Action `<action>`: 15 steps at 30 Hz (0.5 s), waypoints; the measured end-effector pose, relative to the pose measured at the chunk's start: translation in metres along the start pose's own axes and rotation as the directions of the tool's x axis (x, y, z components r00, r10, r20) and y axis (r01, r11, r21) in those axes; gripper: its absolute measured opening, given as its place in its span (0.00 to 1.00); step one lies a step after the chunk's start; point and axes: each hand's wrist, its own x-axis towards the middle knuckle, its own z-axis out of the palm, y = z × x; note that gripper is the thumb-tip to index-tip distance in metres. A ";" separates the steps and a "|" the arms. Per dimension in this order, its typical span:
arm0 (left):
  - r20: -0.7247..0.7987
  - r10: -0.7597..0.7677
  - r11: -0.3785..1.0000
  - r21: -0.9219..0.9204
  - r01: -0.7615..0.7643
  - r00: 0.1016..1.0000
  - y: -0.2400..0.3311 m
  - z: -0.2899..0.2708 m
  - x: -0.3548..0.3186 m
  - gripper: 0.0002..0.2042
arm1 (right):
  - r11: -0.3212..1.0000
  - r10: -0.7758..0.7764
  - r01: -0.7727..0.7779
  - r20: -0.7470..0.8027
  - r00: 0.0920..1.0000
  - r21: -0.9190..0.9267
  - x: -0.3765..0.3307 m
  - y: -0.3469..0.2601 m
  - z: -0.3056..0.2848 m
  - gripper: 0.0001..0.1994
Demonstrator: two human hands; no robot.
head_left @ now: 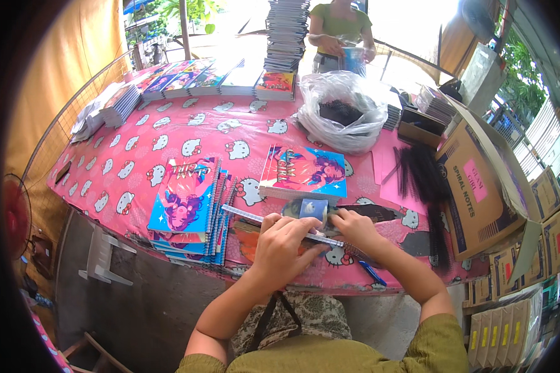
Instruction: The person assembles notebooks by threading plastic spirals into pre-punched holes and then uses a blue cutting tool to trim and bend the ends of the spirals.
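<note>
My left hand (279,247) is closed over a notebook (246,214) seen edge-on, its pale long edge slanting down to the right beneath my fingers. At the right end of that edge is my right hand (358,230), its fingers curled together; what they pinch is too small to make out. Just beyond my hands sits a small blue-and-white printed object (313,210) whose kind I cannot tell. A pile of colourful covers (305,171) lies behind it. Left of my hands is a stack of spiral notebooks (183,202) with blue and pink covers.
A blue pen (372,273) lies near the front edge. Black spiral coils (420,177) and a large cardboard box (479,180) stand right, a plastic bag (345,133) behind. More notebooks (274,86) line the far edge, where another person (342,28) holds a blue container.
</note>
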 end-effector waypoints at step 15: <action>-0.043 -0.198 0.972 -0.135 0.190 0.979 -0.005 -0.004 -0.005 0.19 | 0.123 0.163 0.175 -0.194 0.967 0.977 0.006 -0.006 -0.063 0.13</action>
